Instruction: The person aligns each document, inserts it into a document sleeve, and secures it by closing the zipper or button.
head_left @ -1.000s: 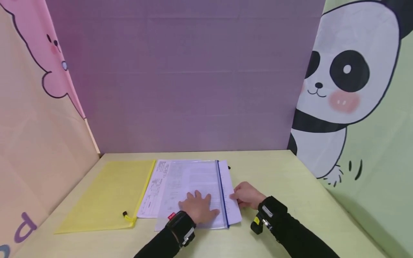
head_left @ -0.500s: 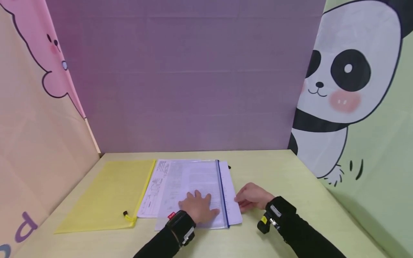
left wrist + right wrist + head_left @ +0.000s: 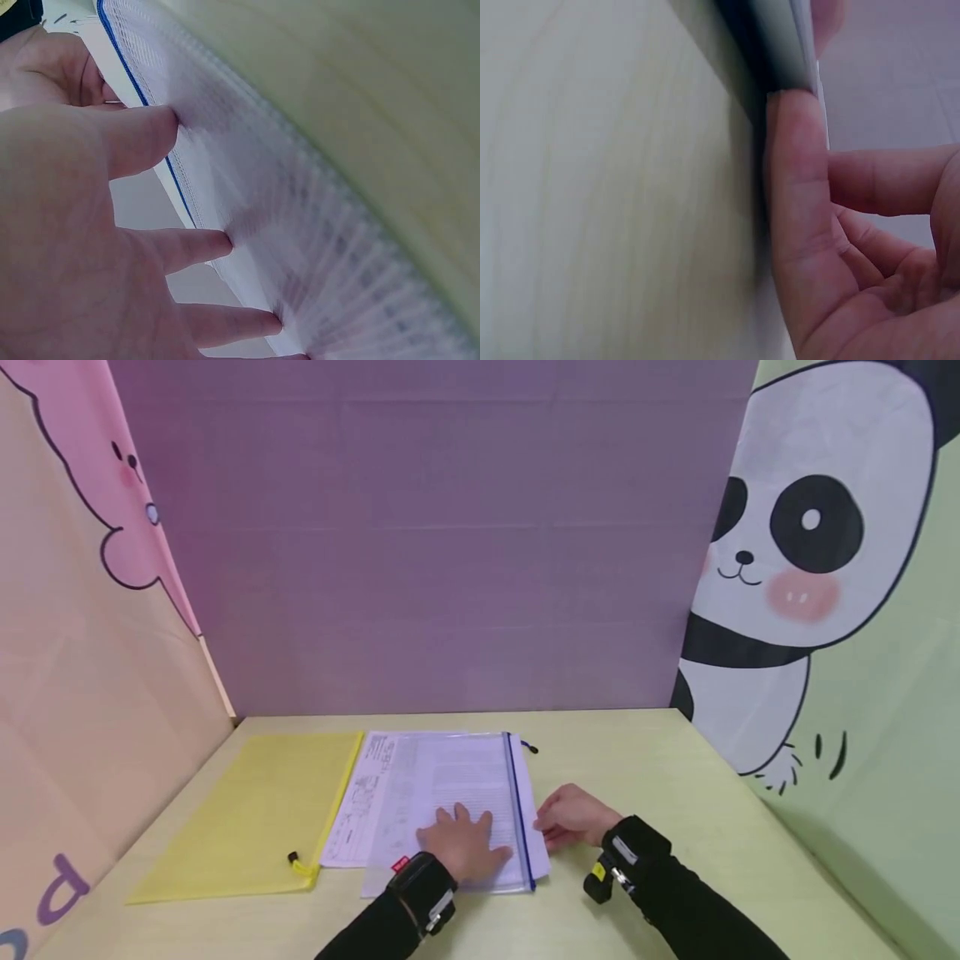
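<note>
Since half a second ago, the right hand (image 3: 573,821) has moved back to the left, and its fingers are again at the right edge of the white printed paper sheets (image 3: 538,839), which now stick out less beyond the blue zipper line. Everything lies on the pale yellow-green wooden table (image 3: 675,793), which is enclosed by a purple back panel (image 3: 435,543), a peach panel with a pink cartoon animal (image 3: 82,610) on the left and a green panel with a cartoon panda (image 3: 810,560) on the right. On the left part of the table lies a flat yellow mesh zipper pouch (image 3: 255,810). Just beside it, in the middle, lies the transparent mesh document pouch with a blue zipper (image 3: 450,793), and the sheets are partly inside it; some printed paper also shows at its left side. The left hand (image 3: 463,843) lies flat on this pouch with the fingers spread and straight, and it presses the pouch down without grasping. In the right wrist view the thumb (image 3: 795,187) lies along the edge of the sheets and a fingertip shows on their other side, so the hand pinches the edge. Both wrists carry a black strap with a small device.
</note>
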`<control>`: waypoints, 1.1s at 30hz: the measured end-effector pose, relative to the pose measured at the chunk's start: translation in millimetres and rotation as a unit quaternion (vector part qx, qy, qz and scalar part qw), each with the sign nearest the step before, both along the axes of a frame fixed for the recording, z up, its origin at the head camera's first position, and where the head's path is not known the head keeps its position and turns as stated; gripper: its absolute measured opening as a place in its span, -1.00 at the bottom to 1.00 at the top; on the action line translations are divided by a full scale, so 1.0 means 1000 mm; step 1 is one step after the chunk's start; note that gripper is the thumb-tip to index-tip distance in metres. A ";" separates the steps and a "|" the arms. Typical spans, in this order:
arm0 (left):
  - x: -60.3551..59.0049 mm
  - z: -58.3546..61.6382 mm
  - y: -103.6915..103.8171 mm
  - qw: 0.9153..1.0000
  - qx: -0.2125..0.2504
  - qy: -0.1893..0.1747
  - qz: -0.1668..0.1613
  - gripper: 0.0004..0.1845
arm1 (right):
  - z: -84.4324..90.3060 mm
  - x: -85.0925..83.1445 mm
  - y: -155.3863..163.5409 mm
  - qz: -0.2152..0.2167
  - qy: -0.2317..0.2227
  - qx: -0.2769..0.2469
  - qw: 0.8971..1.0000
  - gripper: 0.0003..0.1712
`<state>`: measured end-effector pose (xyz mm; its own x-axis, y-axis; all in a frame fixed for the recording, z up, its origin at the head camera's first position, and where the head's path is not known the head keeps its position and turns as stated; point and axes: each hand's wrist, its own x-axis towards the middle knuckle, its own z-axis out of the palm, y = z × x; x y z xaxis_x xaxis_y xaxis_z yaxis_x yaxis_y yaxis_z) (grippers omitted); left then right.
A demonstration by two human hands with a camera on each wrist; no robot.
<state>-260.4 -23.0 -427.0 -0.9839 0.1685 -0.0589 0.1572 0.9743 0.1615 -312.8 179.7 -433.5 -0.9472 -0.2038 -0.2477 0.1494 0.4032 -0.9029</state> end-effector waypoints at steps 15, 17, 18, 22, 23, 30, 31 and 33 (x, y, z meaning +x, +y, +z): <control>-0.001 0.001 -0.001 0.999 0.023 -0.022 -0.012 -0.21 | -0.004 -0.001 -0.017 0.021 0.018 -0.011 1.000 -0.90; 0.000 0.002 -0.001 0.999 0.029 -0.024 -0.014 -0.23 | -0.005 0.000 -0.021 0.021 0.023 -0.005 1.000 -0.91; 0.000 0.002 0.000 0.999 0.031 -0.025 -0.016 -0.24 | -0.005 0.000 -0.023 0.019 0.025 -0.001 1.000 -0.91; 0.000 0.005 0.000 0.999 0.037 -0.030 -0.019 -0.27 | -0.006 0.000 -0.029 0.017 0.040 0.016 0.999 -0.90; 0.001 0.005 0.000 0.999 0.037 -0.032 -0.020 -0.27 | -0.007 0.000 -0.030 0.018 0.044 0.018 0.999 -0.90; 0.000 0.004 0.000 0.999 0.028 -0.034 -0.022 -0.28 | -0.006 0.000 -0.032 0.029 0.058 0.026 0.998 -0.86; 0.000 0.003 0.000 0.999 0.028 -0.033 -0.024 -0.28 | -0.006 0.000 -0.032 0.030 0.059 0.033 0.997 -0.87; 0.001 0.002 -0.001 0.999 0.028 -0.032 -0.027 -0.27 | -0.004 0.002 -0.032 0.032 0.060 0.053 0.996 -0.90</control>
<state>-259.8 -24.1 -424.7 -0.9678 0.2260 -0.1107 0.1970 0.9540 0.2260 -310.8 148.0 -437.2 -0.9572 -0.2434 -0.1564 0.0135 0.5024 -0.8645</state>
